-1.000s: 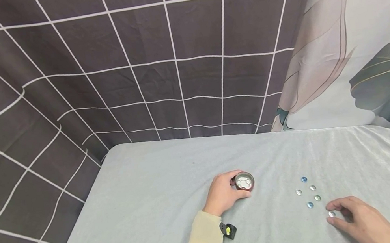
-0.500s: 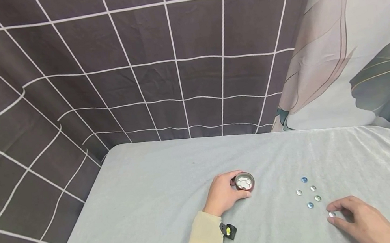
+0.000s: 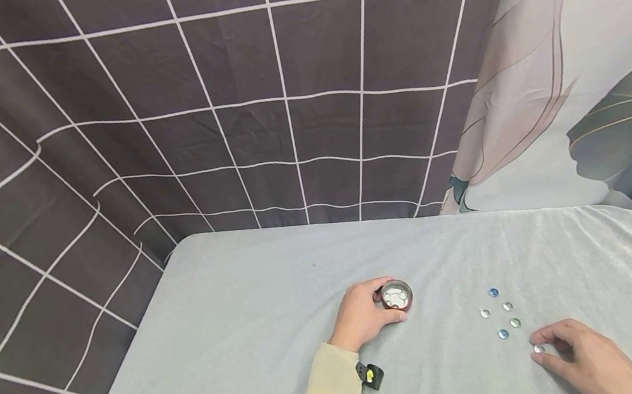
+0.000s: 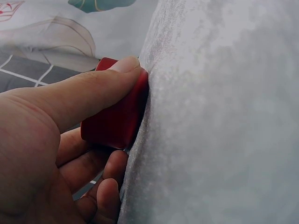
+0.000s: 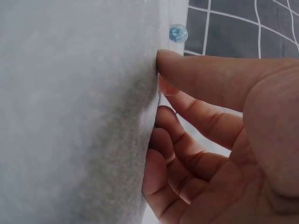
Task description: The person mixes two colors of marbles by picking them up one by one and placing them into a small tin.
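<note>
My left hand (image 3: 357,316) grips a small, round, open-topped red tin (image 3: 386,306) standing on the cloth, thumb on the near side and fingers round the far side. Pale shiny shapes show inside its metallic rim. The left wrist view has the thumb lying along the tin's red wall (image 4: 114,122). To the right, my right hand (image 3: 589,351) pinches a clear glass marble (image 3: 539,348) between thumb and index finger, low at the cloth. In the right wrist view the thumb partly hides that marble (image 5: 167,87); the other fingers are curled beneath.
Several glass marbles lie loosely grouped between the hands: a blue one (image 3: 494,292), a light blue one (image 3: 503,334), a green one (image 3: 515,323) and clear ones. A pale cloth (image 3: 235,308) covers the table. Behind hangs a dark gridded curtain (image 3: 246,134).
</note>
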Motion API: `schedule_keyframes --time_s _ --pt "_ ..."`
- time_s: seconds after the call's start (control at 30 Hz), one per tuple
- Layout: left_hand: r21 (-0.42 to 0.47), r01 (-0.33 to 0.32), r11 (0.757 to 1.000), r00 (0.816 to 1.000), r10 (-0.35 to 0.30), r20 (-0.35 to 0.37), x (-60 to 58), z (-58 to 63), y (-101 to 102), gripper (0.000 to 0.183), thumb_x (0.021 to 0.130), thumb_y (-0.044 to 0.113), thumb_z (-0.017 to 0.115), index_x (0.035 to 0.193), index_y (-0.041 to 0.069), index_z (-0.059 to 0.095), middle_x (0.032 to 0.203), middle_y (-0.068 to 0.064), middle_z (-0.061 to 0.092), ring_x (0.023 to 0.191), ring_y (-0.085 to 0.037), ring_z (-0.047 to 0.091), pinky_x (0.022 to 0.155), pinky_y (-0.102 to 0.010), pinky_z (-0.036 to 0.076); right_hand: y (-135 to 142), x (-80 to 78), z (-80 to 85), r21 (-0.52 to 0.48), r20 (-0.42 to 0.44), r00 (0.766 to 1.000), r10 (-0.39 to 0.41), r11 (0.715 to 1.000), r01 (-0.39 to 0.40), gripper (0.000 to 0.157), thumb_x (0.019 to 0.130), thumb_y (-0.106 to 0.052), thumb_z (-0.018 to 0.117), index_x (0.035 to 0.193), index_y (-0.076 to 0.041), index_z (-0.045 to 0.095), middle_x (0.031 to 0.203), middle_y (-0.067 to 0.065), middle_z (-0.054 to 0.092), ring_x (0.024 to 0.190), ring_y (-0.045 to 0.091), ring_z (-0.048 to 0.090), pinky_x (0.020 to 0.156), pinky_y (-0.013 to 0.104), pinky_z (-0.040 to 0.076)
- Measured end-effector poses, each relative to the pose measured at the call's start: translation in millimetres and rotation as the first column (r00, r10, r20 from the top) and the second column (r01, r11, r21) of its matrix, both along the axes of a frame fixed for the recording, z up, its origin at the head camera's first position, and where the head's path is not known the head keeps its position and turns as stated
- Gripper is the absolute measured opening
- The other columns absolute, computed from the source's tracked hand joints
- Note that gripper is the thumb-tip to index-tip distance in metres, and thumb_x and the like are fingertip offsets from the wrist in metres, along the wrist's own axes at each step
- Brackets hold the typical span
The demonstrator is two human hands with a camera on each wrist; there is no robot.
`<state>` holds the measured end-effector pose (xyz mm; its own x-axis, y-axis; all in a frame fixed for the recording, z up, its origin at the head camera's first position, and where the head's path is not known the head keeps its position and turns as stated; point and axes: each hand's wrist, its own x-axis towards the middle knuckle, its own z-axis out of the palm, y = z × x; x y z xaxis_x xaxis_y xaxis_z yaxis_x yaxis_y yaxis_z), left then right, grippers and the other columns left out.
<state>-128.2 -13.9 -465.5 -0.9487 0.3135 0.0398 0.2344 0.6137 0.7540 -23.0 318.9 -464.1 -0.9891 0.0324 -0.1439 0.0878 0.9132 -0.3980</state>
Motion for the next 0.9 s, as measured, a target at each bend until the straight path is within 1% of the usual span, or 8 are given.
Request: schedule_keyframes --time_s 0.13,0.27,0.4,0.5,0.57,0.63,0.8,0.9 --pt "0.014 0.002 1.0 1.0 -0.002 0.012 -0.4 0.3 0.2 0.057 0.07 0.027 0.093 0.122 0.02 0.073 0.11 0.007 0.072 0.096 -0.005 0.061 0.089 -0.028 0.049 0.9 -2.5 -2.5 -0.007 0.064 0.998 -0.026 1.0 0.027 0.024 0.078 -0.024 0.085 0.093 -0.01 0.073 0.097 0.007 0.065 0.083 0.021 0.059 0.075 0.046 0.052" --pt "0.006 0.0 1.0 1.0 0.0 0.009 -0.1 0.6 -0.1 0.057 0.069 0.027 0.093 0.122 0.019 0.073 0.108 0.006 0.072 0.094 -0.005 0.059 0.088 -0.028 0.049 1.6 -3.5 -4.7 -0.013 0.089 0.995 -0.039 0.999 0.04 0.026 0.078 -0.024 0.085 0.094 -0.008 0.073 0.098 0.01 0.065 0.085 0.026 0.061 0.078 0.052 0.051" --pt "0.0 -0.001 1.0 1.0 0.001 0.006 0.1 0.6 -0.1 0.058 0.069 0.027 0.093 0.122 0.019 0.073 0.108 0.005 0.072 0.093 -0.006 0.059 0.088 -0.029 0.049 0.9 -3.8 -3.2 -0.016 0.089 0.995 -0.046 0.999 0.048 0.027 0.078 -0.025 0.084 0.095 -0.007 0.072 0.098 0.011 0.065 0.086 0.028 0.062 0.079 0.053 0.051" --pt "-0.001 -0.002 1.0 1.0 0.002 0.009 -0.1 0.5 0.2 0.057 0.069 0.028 0.093 0.122 0.019 0.073 0.108 0.006 0.072 0.096 -0.006 0.06 0.089 -0.028 0.048 -0.7 -2.7 0.0 -0.008 0.046 0.998 -0.037 0.999 0.037 0.025 0.078 -0.025 0.085 0.093 -0.009 0.072 0.096 0.01 0.066 0.085 0.026 0.062 0.078 0.051 0.052" --pt "0.0 -0.002 1.0 1.0 0.002 0.01 -0.2 0.7 0.3 0.057 0.069 0.028 0.093 0.122 0.02 0.073 0.108 0.007 0.072 0.097 -0.006 0.06 0.09 -0.028 0.048 -1.7 -1.2 1.8 -0.002 -0.006 1.0 -0.02 1.0 0.02 0.023 0.077 -0.024 0.085 0.091 -0.011 0.072 0.095 0.008 0.066 0.084 0.024 0.061 0.076 0.047 0.052" --pt "0.001 -0.002 1.0 1.0 0.002 0.01 0.0 0.7 0.4 0.057 0.069 0.028 0.093 0.122 0.02 0.073 0.108 0.007 0.072 0.097 -0.006 0.061 0.09 -0.028 0.048 -2.6 0.5 3.3 0.005 -0.053 0.999 -0.007 1.0 0.007 0.022 0.077 -0.024 0.086 0.09 -0.013 0.072 0.095 0.006 0.066 0.082 0.018 0.06 0.073 0.042 0.052" --pt "0.001 -0.003 1.0 1.0 0.003 0.01 0.4 1.1 0.3 0.057 0.069 0.028 0.093 0.122 0.02 0.073 0.109 0.008 0.072 0.1 -0.007 0.062 0.092 -0.029 0.048 -4.7 3.8 4.0 0.006 -0.172 0.985 0.0 1.0 0.001 0.022 0.074 -0.022 0.089 0.086 -0.019 0.071 0.093 0.001 0.066 0.077 0.0 0.052 0.068 0.03 0.048" --pt "0.0 -0.003 1.0 1.0 0.003 0.008 0.3 1.0 0.4 0.057 0.069 0.028 0.093 0.122 0.02 0.073 0.109 0.007 0.072 0.101 -0.008 0.062 0.092 -0.029 0.048 -5.9 3.8 4.0 0.004 -0.215 0.977 -0.002 1.0 0.003 0.022 0.072 -0.019 0.089 0.084 -0.02 0.071 0.091 -0.002 0.065 0.076 -0.005 0.05 0.067 0.028 0.047"
